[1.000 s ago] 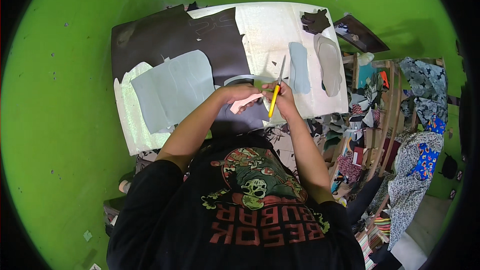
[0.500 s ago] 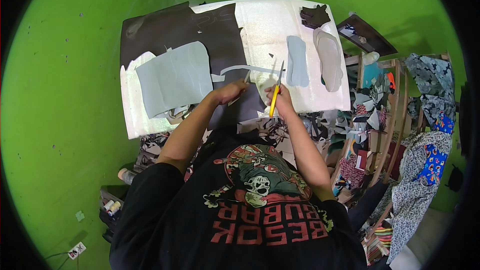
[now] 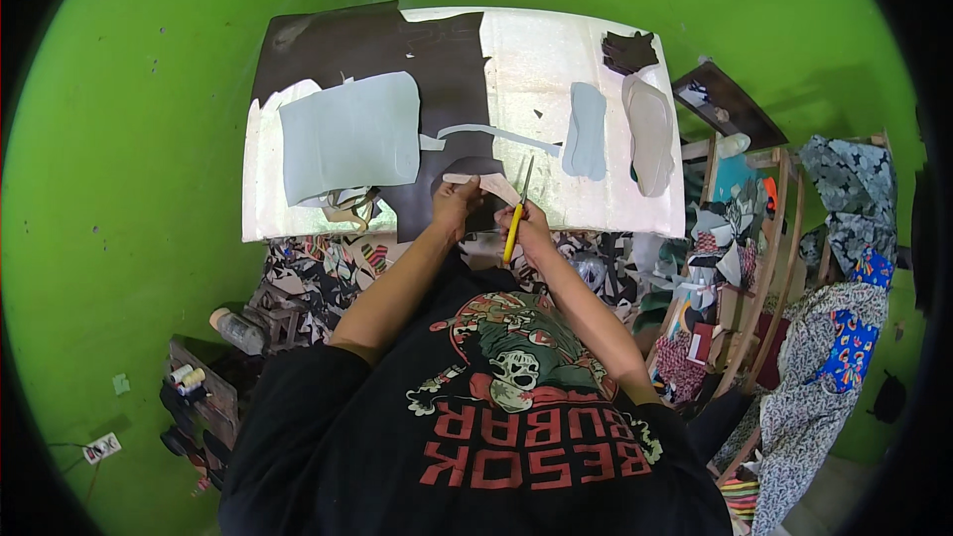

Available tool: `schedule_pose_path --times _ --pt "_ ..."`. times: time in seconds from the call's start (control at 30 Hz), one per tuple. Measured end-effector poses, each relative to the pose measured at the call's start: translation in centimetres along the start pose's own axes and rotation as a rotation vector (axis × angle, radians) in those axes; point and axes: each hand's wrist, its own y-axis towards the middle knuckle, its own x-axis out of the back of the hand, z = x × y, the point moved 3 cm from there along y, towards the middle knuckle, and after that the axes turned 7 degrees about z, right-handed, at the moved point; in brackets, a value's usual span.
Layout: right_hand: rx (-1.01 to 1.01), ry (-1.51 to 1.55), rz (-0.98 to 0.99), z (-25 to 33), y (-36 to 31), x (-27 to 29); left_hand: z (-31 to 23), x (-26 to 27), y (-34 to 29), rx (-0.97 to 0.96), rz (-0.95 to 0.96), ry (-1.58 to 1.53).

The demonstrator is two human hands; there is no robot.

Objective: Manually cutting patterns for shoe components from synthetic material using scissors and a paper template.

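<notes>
My left hand [image 3: 457, 206] pinches one end of a narrow, bent, pale cut piece [image 3: 497, 187], raised over the near edge of the table. The other end of this piece meets my right hand [image 3: 528, 225], which is closed around yellow-handled scissors [image 3: 513, 233]. Their blades point away from me and look nearly together. Beneath the hands lies a dark brown sheet [image 3: 459, 154] of leather-like material. Just beyond them, a thin curved grey strip [image 3: 501, 133] stretches across the sheet onto the white tabletop [image 3: 521, 69].
A large light-grey sheet [image 3: 352, 134] covers the table's left part. On the right are grey sole-shaped pieces [image 3: 586, 129], beige sole-shaped pieces [image 3: 650, 134] and a dark scrap stack [image 3: 628, 53]. Scraps [image 3: 328, 263] litter the area below; a wooden rack [image 3: 764, 258] holds fabric at right.
Both hands have drawn back toward me and closer together. The pale piece, mostly hidden before, now shows between them. The scissors have moved nearer and slightly left with my right hand.
</notes>
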Motion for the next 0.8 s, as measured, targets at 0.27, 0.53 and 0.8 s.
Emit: schedule_pose_path --times 0.27,0.53,0.8 --pt "-0.147 0.389 -0.115 -2.4 -1.7 0.8 2.7 4.6 -5.3 0.024 0.124 0.152" --pt "-0.145 -0.026 -0.244 -3.9 -0.6 1.4 5.5 7.5 -6.1 0.151 0.189 0.349" --pt "0.059 -0.184 -0.344 -3.6 3.8 2.8 -0.1 5.1 -2.8 -0.099 0.028 0.958"
